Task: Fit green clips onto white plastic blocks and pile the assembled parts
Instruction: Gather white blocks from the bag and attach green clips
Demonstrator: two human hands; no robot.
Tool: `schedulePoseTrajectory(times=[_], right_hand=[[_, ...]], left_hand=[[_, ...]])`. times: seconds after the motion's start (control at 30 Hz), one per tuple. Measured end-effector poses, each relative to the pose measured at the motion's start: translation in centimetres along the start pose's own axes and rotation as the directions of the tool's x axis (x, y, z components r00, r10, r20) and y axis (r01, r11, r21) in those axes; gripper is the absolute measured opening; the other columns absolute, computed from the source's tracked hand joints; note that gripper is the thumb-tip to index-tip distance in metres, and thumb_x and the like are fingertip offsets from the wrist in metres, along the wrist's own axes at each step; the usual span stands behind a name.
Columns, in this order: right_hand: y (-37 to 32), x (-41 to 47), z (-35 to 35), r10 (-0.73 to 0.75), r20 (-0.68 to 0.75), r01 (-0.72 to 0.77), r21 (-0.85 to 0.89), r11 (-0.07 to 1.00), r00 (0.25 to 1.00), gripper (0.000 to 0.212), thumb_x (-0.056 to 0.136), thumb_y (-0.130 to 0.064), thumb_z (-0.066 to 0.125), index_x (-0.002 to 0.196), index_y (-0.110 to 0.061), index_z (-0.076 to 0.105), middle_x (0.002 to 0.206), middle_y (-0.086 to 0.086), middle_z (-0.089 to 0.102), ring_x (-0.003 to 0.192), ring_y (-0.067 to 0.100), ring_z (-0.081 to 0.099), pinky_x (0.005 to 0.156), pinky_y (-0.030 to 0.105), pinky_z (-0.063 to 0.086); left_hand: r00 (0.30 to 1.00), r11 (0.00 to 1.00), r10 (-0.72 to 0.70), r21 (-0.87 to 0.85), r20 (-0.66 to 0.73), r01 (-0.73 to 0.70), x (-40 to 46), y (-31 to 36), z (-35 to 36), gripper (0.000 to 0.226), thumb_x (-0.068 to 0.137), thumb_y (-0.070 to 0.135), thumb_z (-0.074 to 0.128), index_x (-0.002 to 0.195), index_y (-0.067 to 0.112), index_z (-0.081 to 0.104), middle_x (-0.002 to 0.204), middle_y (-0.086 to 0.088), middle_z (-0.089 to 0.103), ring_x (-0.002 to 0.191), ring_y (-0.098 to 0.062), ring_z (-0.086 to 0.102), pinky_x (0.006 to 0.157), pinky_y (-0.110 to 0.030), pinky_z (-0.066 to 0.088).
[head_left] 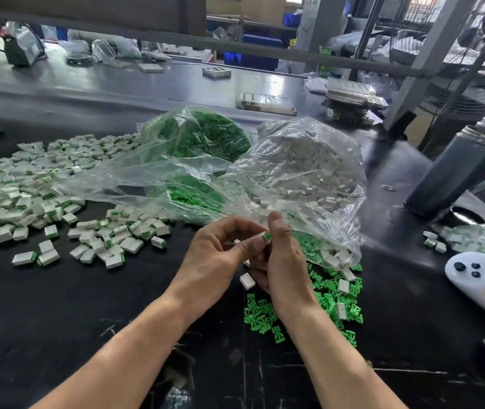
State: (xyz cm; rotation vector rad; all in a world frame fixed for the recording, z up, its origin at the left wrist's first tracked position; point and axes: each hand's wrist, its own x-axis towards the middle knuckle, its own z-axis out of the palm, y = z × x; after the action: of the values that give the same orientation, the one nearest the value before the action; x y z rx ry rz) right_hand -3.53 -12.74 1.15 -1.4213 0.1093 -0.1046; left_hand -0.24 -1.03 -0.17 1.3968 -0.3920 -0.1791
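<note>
You hold a white block [260, 235] with a green clip [267, 237] at its end, above the black table [88, 320]. Your left hand [217, 255] and right hand [279, 258] both pinch it. Finished parts [29, 196] lie piled at left; loose clips [260, 315] lie beneath your right wrist.

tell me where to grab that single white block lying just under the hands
Pinch the white block across its two long sides, coming straight down from above. It lies flat on the black table, apart from the loose green clips, so both long edges look free. Both hands are busy now.
</note>
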Motion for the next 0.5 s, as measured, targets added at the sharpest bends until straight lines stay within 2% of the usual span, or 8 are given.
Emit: schedulePoseTrajectory(times=[0.1,0.23,0.33,0.4,0.5], right_hand=[[0.0,0.0,0.1,-0.014,0.003,0.014,0.049,0.999,1.0,0.074,0.111,-0.051,0.029,0.053,-0.035,0.072,0.046,-0.012,0.058,0.04,-0.002,0.055,0.039,0.01,0.04],[0.2,0.3,0.0,0.021,0.0,-0.021,0.071,0.997,1.0,0.074,0.109,-0.056,0.028,0.052,-0.035,0.07,0.048,-0.011,0.059,0.04,-0.001,0.055,0.039,0.011,0.04],[0.4,0.5,-0.2,-0.002,0.012,0.002,0.033,0.999,1.0,0.073,0.113,-0.048,0.027,0.056,-0.037,0.072,0.049,-0.012,0.061,0.042,-0.003,0.056,0.04,0.01,0.04],[0.6,0.7,-0.3,-0.01,0.017,0.009,0.017,1.0,1.0,0.072,0.113,-0.044,0.027,0.058,-0.038,0.073,0.049,-0.013,0.06,0.043,-0.004,0.057,0.042,0.011,0.042],[1.2,1.2,-0.2,-0.02,-0.062,0.017,-0.048,0.999,0.998,0.059,0.103,-0.05,0.031,0.062,-0.042,0.072,0.051,-0.014,0.06,0.048,-0.003,0.057,0.048,0.019,0.045]], left_hand=[[1.0,1.0,-0.008,0.0,-0.012,0.008,0.1,-0.1,-0.2,0.011,0.084,0.023,0.077,0.094,0.019,0.077,0.099,-0.018,0.075,0.09,-0.034,0.072,0.091,-0.059,0.059],[1.0,1.0,-0.019,0.001,-0.016,0.019,0.3,-0.2,-0.5,0.006,0.089,0.016,0.076,0.095,0.014,0.076,0.098,-0.02,0.075,0.084,-0.029,0.072,0.083,-0.049,0.062],[0.999,0.999,-0.04,-0.005,-0.031,0.04,0.4,-0.4,-0.4,0.011,0.084,0.02,0.076,0.093,0.013,0.077,0.11,-0.011,0.076,0.097,-0.035,0.073,0.091,-0.057,0.06],[0.998,0.999,-0.051,-0.018,-0.038,0.051,0.4,-0.4,-0.3,0.016,0.082,0.022,0.077,0.094,0.012,0.078,0.111,-0.011,0.075,0.097,-0.036,0.072,0.094,-0.064,0.056],[0.998,0.999,-0.05,-0.014,-0.049,0.049,0.5,-0.4,-0.1,0.011,0.084,0.019,0.077,0.093,0.013,0.078,0.111,-0.011,0.076,0.101,-0.036,0.072,0.095,-0.059,0.057]])
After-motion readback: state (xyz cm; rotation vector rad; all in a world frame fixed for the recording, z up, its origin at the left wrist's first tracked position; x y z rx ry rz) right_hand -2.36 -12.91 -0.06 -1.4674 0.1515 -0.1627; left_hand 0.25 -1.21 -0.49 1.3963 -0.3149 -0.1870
